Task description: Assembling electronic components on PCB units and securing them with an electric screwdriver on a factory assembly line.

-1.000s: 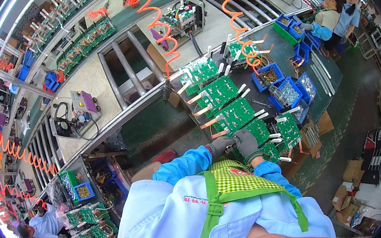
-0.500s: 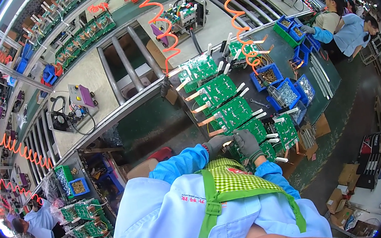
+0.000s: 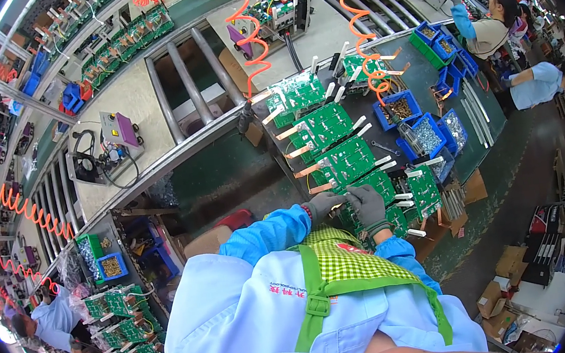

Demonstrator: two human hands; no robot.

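Observation:
My left hand (image 3: 325, 207), in a grey glove, is at the near end of the row of green circuit boards. Its fingers are closed at a board's left edge; what they pinch is hidden. Right beside it, my gloved right hand (image 3: 368, 207) lies over the near circuit board (image 3: 377, 183), fingers bent down and together. Whatever sits beneath those fingers cannot be made out. Farther along stands another green circuit board (image 3: 346, 160) with copper strips on its left and white strips on its right. A separate circuit board (image 3: 424, 192) is just right of my right hand.
Blue bins hold brass-coloured screws (image 3: 397, 109) and silvery hardware (image 3: 425, 136). A spanner (image 3: 384, 147) lies beside them. Orange coiled hoses (image 3: 351, 12) hang over the bench, one ending in a black tool (image 3: 245, 116). Metal rollers (image 3: 189, 82) run beyond. Co-workers (image 3: 498, 19) stand at far right.
My hands have shifted slightly upward and closer together; the copper-coloured piece seen at my left fingers is now covered. At far right, one co-worker has raised an arm and another has moved away from the bins.

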